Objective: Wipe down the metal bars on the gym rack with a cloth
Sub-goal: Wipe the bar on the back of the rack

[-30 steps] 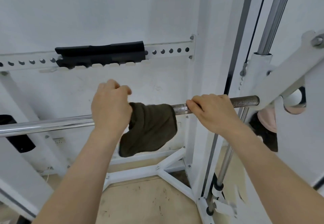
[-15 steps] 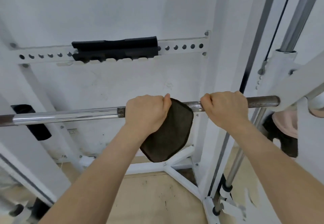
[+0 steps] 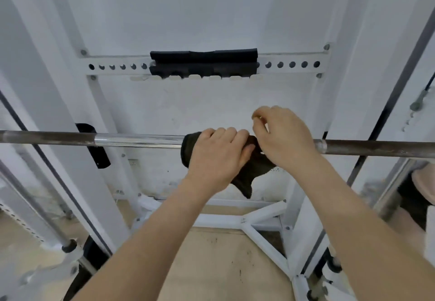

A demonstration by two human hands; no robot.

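A long metal bar runs across the white gym rack at chest height, shiny in the middle and dull brown toward both ends. A dark olive cloth is wrapped over the bar at centre and hangs below it. My left hand is closed around the cloth and the bar. My right hand hovers just right of it, lifted off the bar, fingers loosely curled with thumb and forefinger pinched near the cloth's upper edge.
A black foam pad sits on the perforated white crossbar behind. White uprights stand left and right, with a steel guide rod at right. White base struts cross the tan floor below.
My right hand let go of the bar and rose toward the cloth. My left hand with the cloth stayed clamped on the bar. The view shifted left, showing more of the bar's left end.
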